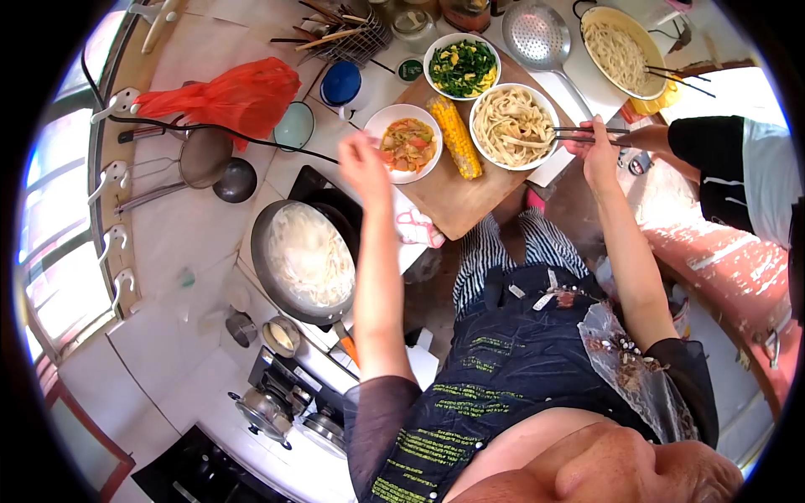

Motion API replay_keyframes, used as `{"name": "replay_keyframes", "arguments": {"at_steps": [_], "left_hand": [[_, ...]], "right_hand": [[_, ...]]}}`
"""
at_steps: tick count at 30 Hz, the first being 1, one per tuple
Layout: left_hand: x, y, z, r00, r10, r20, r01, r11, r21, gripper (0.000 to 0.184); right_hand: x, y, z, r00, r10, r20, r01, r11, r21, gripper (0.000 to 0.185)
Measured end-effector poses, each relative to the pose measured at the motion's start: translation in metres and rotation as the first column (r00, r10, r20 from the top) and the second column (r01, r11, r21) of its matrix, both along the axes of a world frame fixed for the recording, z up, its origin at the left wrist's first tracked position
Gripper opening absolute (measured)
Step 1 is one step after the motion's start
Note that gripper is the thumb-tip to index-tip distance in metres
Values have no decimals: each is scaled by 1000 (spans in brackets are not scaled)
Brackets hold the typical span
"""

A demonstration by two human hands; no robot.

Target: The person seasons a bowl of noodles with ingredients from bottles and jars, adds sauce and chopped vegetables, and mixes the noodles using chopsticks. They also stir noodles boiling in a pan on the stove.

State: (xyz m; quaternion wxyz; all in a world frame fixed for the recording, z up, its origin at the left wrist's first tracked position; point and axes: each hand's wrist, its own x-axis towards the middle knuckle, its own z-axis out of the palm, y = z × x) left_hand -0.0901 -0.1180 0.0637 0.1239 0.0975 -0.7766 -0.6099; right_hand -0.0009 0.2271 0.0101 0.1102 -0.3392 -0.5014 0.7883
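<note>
My right hand is closed on a pair of dark chopsticks, whose tips reach the edge of a white bowl of wide noodles. My left hand is raised at the left edge of a white plate of stir-fried food; its fingers are blurred, and whether they touch the rim is unclear. Between plate and bowl lies yellow corn on a wooden board. A bowl of greens and egg stands behind the corn. To the left, a wok holds pale noodles.
Another person in black shorts stands at the right. A skimmer and a yellow-rimmed pot of noodles are at the back. A red bag and ladles hang on the left wall. The stove is at lower left.
</note>
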Motion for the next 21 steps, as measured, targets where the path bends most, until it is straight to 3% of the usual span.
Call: {"name": "replay_keyframes", "arguments": {"at_steps": [1, 3, 6, 8, 10, 12, 13, 14, 16, 17, 21], "left_hand": [[26, 15, -14, 997, -71, -21, 69, 996, -50, 18], [78, 57, -18, 966, -240, 99, 249, 964, -93, 16], [118, 102, -50, 924, -311, 222, 320, 947, -6, 23], [130, 118, -63, 877, -389, 281, 382, 920, 83, 44], [131, 124, -86, 883, -428, 192, 462, 865, -198, 59], [131, 124, -88, 863, -459, 209, 498, 843, -205, 62], [129, 124, -91, 842, -488, 228, 533, 819, -215, 67], [129, 123, -93, 840, -494, 226, 537, 816, -215, 67], [130, 119, -96, 817, -537, 210, 575, 788, -221, 70], [129, 117, -96, 816, -539, 209, 576, 787, -220, 70], [127, 114, -101, 807, -551, 211, 587, 788, -187, 72]], "right_hand": [[1, 4, -8, 999, -44, 9, 44, 996, -80, 35], [1, 11, -13, 995, -101, 12, 101, 974, -204, 37], [-6, 7, 9, 997, -51, -59, 43, 992, -122, 38], [-15, -5, 21, 995, -36, -92, 27, 995, -97, 37], [-23, -32, 45, 985, 100, -141, -84, 990, 113, 36], [-24, -53, 44, 897, 435, -79, -368, 834, 412, 33], [-28, -57, 34, 863, 504, 39, -442, 714, 543, 33], [-32, -52, 40, 866, 499, 38, -436, 716, 545, 33], [-42, -35, 76, 769, 634, 80, -535, 570, 624, 32], [-38, -34, 114, 861, 508, 34, -463, 754, 466, 31], [-23, 5, 119, 889, 458, -22, -378, 759, 531, 33]]}}
